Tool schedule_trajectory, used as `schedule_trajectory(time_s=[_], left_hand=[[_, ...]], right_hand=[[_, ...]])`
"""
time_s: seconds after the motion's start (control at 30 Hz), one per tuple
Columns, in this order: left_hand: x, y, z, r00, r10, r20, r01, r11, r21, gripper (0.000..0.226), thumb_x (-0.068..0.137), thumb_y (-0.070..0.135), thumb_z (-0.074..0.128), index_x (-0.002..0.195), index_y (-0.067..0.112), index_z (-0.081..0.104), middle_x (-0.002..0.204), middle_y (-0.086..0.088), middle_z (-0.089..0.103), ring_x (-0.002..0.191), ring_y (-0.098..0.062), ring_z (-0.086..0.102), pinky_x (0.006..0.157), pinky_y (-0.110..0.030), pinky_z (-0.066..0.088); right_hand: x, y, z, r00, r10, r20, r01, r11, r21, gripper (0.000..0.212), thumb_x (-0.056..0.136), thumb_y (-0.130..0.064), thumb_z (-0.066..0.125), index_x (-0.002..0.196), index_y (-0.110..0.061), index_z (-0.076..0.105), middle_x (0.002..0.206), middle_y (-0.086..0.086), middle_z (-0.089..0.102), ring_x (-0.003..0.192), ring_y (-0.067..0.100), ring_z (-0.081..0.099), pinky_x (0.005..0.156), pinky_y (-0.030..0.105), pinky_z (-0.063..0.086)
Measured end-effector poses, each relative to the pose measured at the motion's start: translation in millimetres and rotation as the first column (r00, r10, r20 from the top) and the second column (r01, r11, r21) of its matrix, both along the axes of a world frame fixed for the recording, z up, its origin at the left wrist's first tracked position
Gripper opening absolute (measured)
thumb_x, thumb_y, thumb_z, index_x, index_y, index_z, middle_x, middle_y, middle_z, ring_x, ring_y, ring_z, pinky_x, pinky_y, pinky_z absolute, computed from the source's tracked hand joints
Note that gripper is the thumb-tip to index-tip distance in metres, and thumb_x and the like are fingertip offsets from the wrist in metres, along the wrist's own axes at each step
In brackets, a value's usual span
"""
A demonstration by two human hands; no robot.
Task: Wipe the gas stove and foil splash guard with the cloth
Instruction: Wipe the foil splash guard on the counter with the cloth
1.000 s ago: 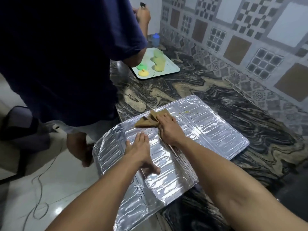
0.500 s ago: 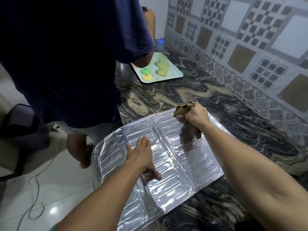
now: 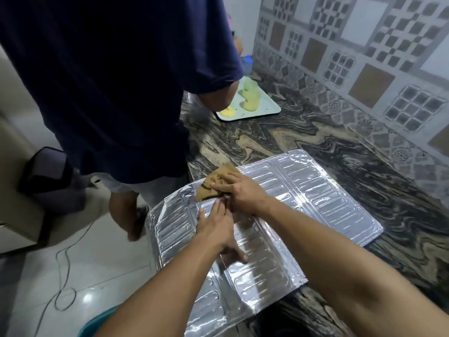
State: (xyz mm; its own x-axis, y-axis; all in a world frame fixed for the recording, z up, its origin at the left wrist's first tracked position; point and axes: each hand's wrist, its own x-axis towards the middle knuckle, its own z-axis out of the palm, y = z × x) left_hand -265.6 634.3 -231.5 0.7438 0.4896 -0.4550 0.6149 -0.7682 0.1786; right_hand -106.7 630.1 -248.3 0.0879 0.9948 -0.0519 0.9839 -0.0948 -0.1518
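The silver foil splash guard [image 3: 315, 198] lies flat on the dark marbled counter [image 3: 303, 132], its left panel hanging over the counter's edge. My right hand [image 3: 243, 193] presses a crumpled brown cloth [image 3: 213, 183] onto the guard's far left part. Flat on the foil just below the cloth rests my left hand [image 3: 216, 227], fingers spread, holding the guard down. No gas stove is in view.
Another person in a dark blue shirt [image 3: 109, 81] stands close at the left, beside the counter. A pale tray [image 3: 267, 108] with yellow and green items sits at the back. A cable [image 3: 65, 263] lies on the white floor. A teal rim [image 3: 97, 322] shows at the bottom.
My right hand has swept the cloth from the guard's far right edge back to its far left part. My left hand stays pressed on the foil.
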Motion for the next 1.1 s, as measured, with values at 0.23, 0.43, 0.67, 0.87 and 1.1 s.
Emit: schedule_trajectory(time_s=[0.23,0.43,0.67,0.87,1.1], left_hand=[[-1,1,-1,0.999,-0.01,-0.05,0.008,0.999,-0.037,0.151,0.052,0.072,0.076,0.151,0.008,-0.018,0.159,-0.007,-0.025,0.147,-0.024,-0.019,0.117,-0.054,-0.005],[6,2,1,0.997,0.002,-0.075,-0.005,0.999,-0.037,0.151,0.052,0.07,0.078,0.151,0.007,-0.016,0.159,-0.009,-0.022,0.147,-0.026,-0.017,0.117,-0.057,-0.002],[7,1,3,0.994,-0.02,-0.104,0.019,1.0,-0.011,0.152,0.051,0.073,0.076,0.151,0.003,-0.015,0.159,-0.012,-0.021,0.147,-0.029,-0.015,0.117,-0.059,0.003],[9,-2,7,0.992,-0.005,-0.123,0.003,1.0,-0.011,0.152,0.053,0.068,0.079,0.15,0.001,-0.016,0.159,-0.014,-0.02,0.148,-0.03,-0.014,0.117,-0.061,0.005],[10,-5,13,0.986,-0.033,-0.162,0.036,0.999,0.014,0.15,0.054,0.068,0.078,0.15,0.0,-0.015,0.159,-0.015,-0.02,0.148,-0.031,-0.013,0.116,-0.061,0.007]], right_hand=[[77,-40,-20,0.862,-0.505,-0.041,0.506,0.858,0.082,0.054,0.093,-0.027,0.045,0.146,-0.033,0.037,0.147,0.011,0.043,0.131,0.034,0.038,0.114,0.044,0.027],[45,-52,-34,0.906,-0.422,-0.008,0.422,0.904,0.064,0.054,0.095,-0.043,0.028,0.149,-0.038,0.026,0.149,0.004,0.041,0.132,0.035,0.04,0.11,0.055,0.029],[42,-116,-24,0.582,-0.802,-0.133,0.813,0.567,0.133,0.08,0.075,-0.027,0.044,0.15,-0.037,0.018,0.154,0.002,0.03,0.143,0.028,0.02,0.116,0.054,0.014],[-8,-114,-17,0.557,-0.817,-0.153,0.829,0.558,0.037,0.073,0.087,-0.021,0.044,0.151,-0.034,0.011,0.161,0.003,0.014,0.148,0.035,0.007,0.116,0.056,-0.002],[-24,-153,-16,0.543,-0.833,-0.107,0.839,0.535,0.099,0.068,0.087,-0.028,0.04,0.15,-0.035,0.017,0.159,0.002,0.02,0.147,0.029,0.011,0.117,0.056,0.007]])
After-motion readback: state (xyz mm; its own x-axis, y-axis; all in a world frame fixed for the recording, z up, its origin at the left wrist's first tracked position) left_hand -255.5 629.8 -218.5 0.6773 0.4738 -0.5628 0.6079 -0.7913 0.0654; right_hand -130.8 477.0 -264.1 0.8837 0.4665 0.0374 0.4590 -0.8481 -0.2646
